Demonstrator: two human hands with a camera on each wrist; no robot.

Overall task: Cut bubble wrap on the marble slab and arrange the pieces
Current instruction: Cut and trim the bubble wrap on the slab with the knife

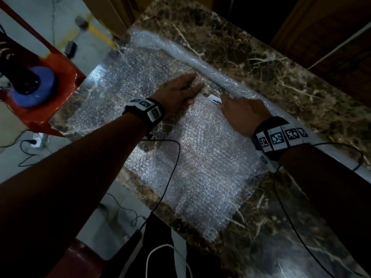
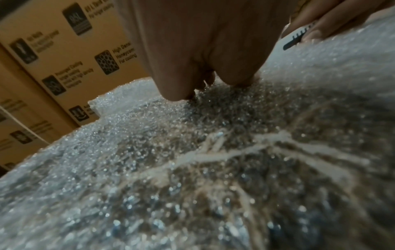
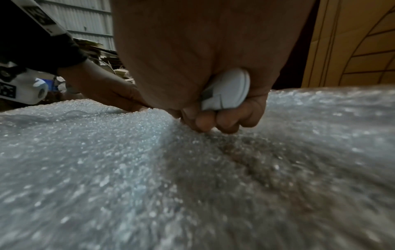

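A: Where's the bubble wrap [image 1: 200, 157] rel. to the hands?

B: Spread flat on the marble slab [image 1: 271, 57], i.e. the tabletop. Both hands sit on it near its far edge. Rolled part of the wrap [image 1: 192, 57] runs diagonally just beyond the fingertips, touching the flat sheet.

A: Left hand [image 1: 176, 91]?

B: Palm down, fingers straight and close together, pressing flat on the sheet. Left wrist view confirms: fingertips [image 2: 177, 91] bear down on the bubbles, nothing held.

A: Right hand [image 1: 241, 109]?

B: Fingers curled tight round a white cutter [image 1: 214, 99]. Right wrist view: rounded butt end of the cutter sticks out of the fist, knuckles touching the wrap. Head view: front end of the cutter points toward the left hand, lying in the gap between the two hands, just beside the left thumb. Blade itself too small to make out.

A: Sheet condition?

B: A line runs down the sheet from the cutter toward the near edge; wrap right of it looks whiter, maybe doubled. Can't tell whether cut or overlap.

A: Anything else in view?

B: Red stand [image 1: 40, 97] w/ a blue roll [image 1: 38, 87] off the slab's left corner; printed cardboard boxes [image 2: 64, 59] behind the wrap; cables trailing from both wrist bands.
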